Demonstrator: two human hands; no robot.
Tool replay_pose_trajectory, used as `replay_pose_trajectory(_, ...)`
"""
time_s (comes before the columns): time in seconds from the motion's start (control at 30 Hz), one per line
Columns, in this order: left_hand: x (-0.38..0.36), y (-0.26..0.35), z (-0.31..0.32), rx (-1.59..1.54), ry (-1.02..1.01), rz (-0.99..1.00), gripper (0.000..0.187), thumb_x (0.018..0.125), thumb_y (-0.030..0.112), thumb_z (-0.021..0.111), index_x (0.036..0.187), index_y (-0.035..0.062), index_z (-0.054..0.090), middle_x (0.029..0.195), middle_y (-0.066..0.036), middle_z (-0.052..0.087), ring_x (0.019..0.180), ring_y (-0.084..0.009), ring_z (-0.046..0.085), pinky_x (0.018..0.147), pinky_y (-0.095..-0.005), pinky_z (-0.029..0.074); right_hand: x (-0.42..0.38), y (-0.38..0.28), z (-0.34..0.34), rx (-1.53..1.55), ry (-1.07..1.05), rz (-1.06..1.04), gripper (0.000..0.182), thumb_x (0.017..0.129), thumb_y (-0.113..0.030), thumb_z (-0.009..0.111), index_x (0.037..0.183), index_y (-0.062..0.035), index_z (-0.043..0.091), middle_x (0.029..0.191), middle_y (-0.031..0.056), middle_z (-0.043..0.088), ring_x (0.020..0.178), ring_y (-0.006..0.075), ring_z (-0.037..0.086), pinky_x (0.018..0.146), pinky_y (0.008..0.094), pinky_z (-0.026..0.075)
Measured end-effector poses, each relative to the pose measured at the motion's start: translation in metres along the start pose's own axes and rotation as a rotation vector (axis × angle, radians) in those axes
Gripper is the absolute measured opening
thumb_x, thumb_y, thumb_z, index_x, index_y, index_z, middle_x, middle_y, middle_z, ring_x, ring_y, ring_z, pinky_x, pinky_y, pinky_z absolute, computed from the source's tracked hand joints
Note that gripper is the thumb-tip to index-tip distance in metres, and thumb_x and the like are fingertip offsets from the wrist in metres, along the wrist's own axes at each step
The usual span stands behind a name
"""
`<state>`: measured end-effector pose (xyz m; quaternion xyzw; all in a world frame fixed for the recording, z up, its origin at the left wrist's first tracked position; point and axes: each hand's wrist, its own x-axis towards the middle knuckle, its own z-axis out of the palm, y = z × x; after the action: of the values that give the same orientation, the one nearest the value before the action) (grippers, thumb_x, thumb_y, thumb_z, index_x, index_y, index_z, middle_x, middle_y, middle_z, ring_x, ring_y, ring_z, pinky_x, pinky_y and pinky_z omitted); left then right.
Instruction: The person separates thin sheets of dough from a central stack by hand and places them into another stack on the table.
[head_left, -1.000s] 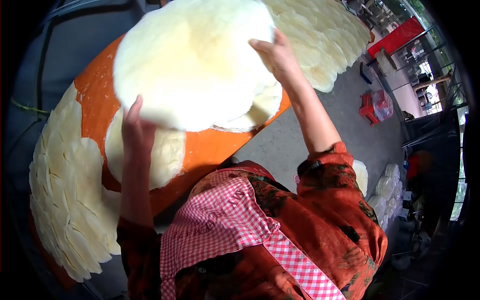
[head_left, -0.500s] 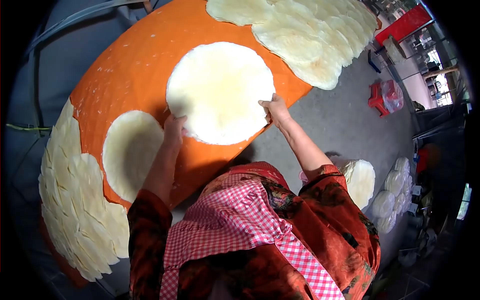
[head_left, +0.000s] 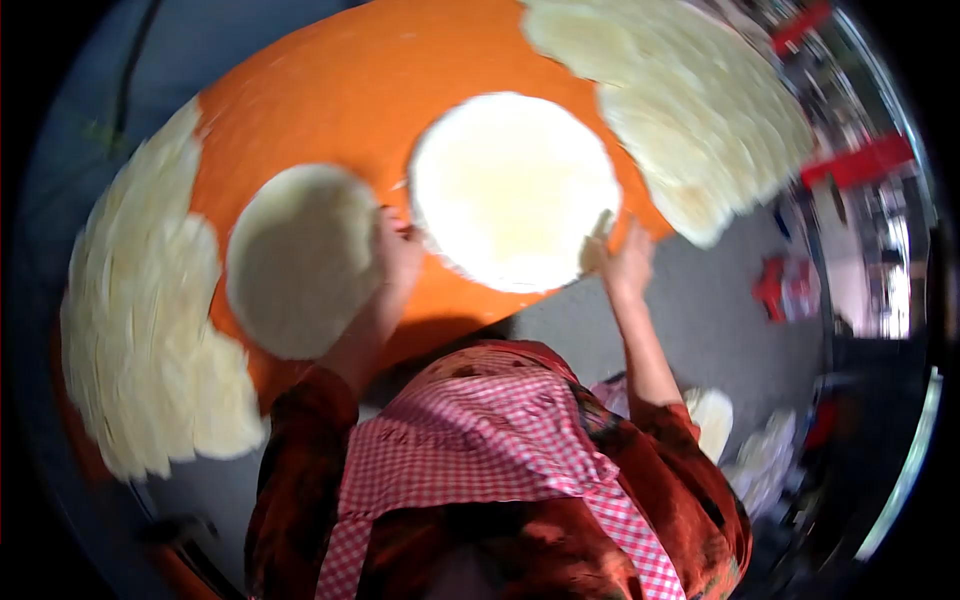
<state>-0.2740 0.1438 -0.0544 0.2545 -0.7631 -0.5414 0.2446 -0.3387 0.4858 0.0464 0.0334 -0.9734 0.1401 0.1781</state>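
Worktop: a big orange sheet (head_left: 330, 90) laid out flat, reaching away from the person; everything below is placed against it.
Far-right stack: overlapping pale discs (head_left: 700, 110) cover the orange sheet's far right corner, well apart from both hands.
Left stack: a long band of overlapping discs (head_left: 140, 320) runs down the orange sheet's left edge.
Held disc: a large round pale sheet (head_left: 515, 190) lies flat near the middle of the orange sheet, its near rim close to the sheet's front edge. It is round, so it has no long axis to speak of.
Second disc: a smaller-looking round sheet (head_left: 300, 260) lies flat on the orange sheet, just left of the held disc and apart from it.
Left hand: the left hand (head_left: 398, 250) sits at the held disc's near-left rim, between the two discs; fingers look curled onto the edge, though blur hides how tightly.
Right hand: the right hand (head_left: 625, 262) is at the near-right rim, fingertips pinching the edge, which lifts a little there.
Key relation: the held disc lies straight ahead of and between the hands, one hand on either side of its near edge; neither is clearly nearer.
Floor: grey ground (head_left: 720, 320) right of the orange sheet, with blurred red things and more pale stacks.
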Motion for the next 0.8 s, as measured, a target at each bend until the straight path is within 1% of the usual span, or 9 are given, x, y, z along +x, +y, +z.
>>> replay_pose_trajectory(0.03,-0.018,0.002,-0.018,-0.014,-0.013,0.034,0.042,0.071,-0.002,0.07,0.108,0.0035,0.051,0.087,-0.007,0.054,0.077,-0.0175,0.055,0.071,-0.0313,0.049,0.0,-0.018,-0.019,0.1,0.021,-0.126,0.057,0.074,-0.018,0.075,0.123,-0.0036,0.049,0.112,0.0195,0.056,0.111,0.036,0.051,0.087,0.0436,0.046)
replay_pose_trajectory(0.1,-0.064,0.004,-0.054,-0.237,-0.156,-0.095,0.037,0.077,-0.002,0.069,0.11,0.004,0.053,0.091,-0.005,0.056,0.081,-0.016,0.056,0.075,-0.0283,0.048,-0.009,-0.054,-0.029,0.409,-0.061,-0.21,0.043,0.078,-0.01,0.072,0.115,-0.0001,0.054,0.107,0.0161,0.06,0.093,0.0312,0.061,0.079,0.0384,0.051)
replay_pose_trajectory(0.17,-0.104,-0.001,-0.096,-0.231,-0.071,-0.104,0.033,0.08,-0.003,0.066,0.11,0.0032,0.053,0.091,-0.005,0.056,0.083,-0.0149,0.055,0.076,-0.0273,0.047,-0.025,-0.102,-0.031,0.724,-0.456,-0.144,0.034,0.078,-0.009,0.072,0.109,-0.0009,0.059,0.102,0.0143,0.063,0.084,0.0266,0.064,0.072,0.0341,0.053)
replay_pose_trajectory(0.23,-0.128,-0.029,-0.145,-0.312,0.181,-0.059,0.03,0.081,-0.002,0.065,0.108,0.0035,0.053,0.096,-0.006,0.056,0.086,-0.0149,0.054,0.077,-0.0277,0.047,-0.044,-0.139,0.001,0.735,-0.641,-0.387,0.03,0.079,-0.012,0.073,0.105,-0.0021,0.061,0.1,0.0125,0.064,0.083,0.0237,0.065,0.07,0.0314,0.054)
replay_pose_trajectory(0.3,-0.138,-0.034,-0.201,0.133,0.443,-0.201,0.029,0.084,-0.001,0.062,0.11,0.003,0.051,0.099,-0.008,0.055,0.085,-0.0144,0.054,0.077,-0.0273,0.047,-0.068,-0.2,0.011,0.788,-0.717,-0.634,0.03,0.08,-0.016,0.074,0.104,-0.0022,0.062,0.099,0.012,0.065,0.085,0.0261,0.065,0.072,0.0337,0.054)
replay_pose_trajectory(0.4,-0.145,-0.034,-0.256,-0.363,0.662,-0.55,0.028,0.087,0.004,0.059,0.113,0.0019,0.048,0.106,-0.011,0.055,0.089,-0.0171,0.058,0.08,-0.028,0.048,-0.117,-0.275,0.043,0.732,-0.834,-0.992,0.042,0.079,-0.022,0.073,0.114,-0.0034,0.059,0.116,0.0143,0.059,0.107,0.0317,0.057,0.089,0.0392,0.048)
replay_pose_trajectory(0.53,-0.148,-0.056,-0.283,-0.918,0.282,-0.692,0.024,0.092,0.015,0.053,0.111,0.0005,0.051,0.12,-0.017,0.057,0.112,-0.026,0.058,0.091,-0.0354,0.051,-0.163,-0.334,0.077,0.445,-0.821,-1.383,0.068,0.076,-0.024,0.072,0.136,-0.0085,0.044,0.146,0.0114,0.035,0.138,0.0288,0.028,0.111,0.0442,0.027)
replay_pose_trajectory(0.63,-0.146,-0.067,-0.283,-1.112,0.243,-0.686,0.035,0.093,0.015,0.052,0.122,-0.0017,0.045,0.112,-0.015,0.06,0.103,-0.0244,0.062,0.087,-0.034,0.052,-0.163,-0.338,0.094,0.285,-0.72,-1.495,0.066,0.076,-0.021,0.071,0.136,-0.008,0.044,0.147,0.0114,0.035,0.138,0.0286,0.029,0.11,0.0459,0.028)
replay_pose_trajectory(0.8,-0.13,-0.073,-0.286,-1.349,0.211,-0.579,0.044,0.097,0.027,0.049,0.131,0.0011,0.041,0.127,-0.014,0.054,0.117,-0.0273,0.054,0.095,-0.0418,0.047,-0.152,-0.34,0.096,0.392,-0.841,-1.445,0.064,0.078,-0.016,0.069,0.136,-0.006,0.044,0.144,0.0136,0.039,0.135,0.0299,0.033,0.112,0.038,0.028)
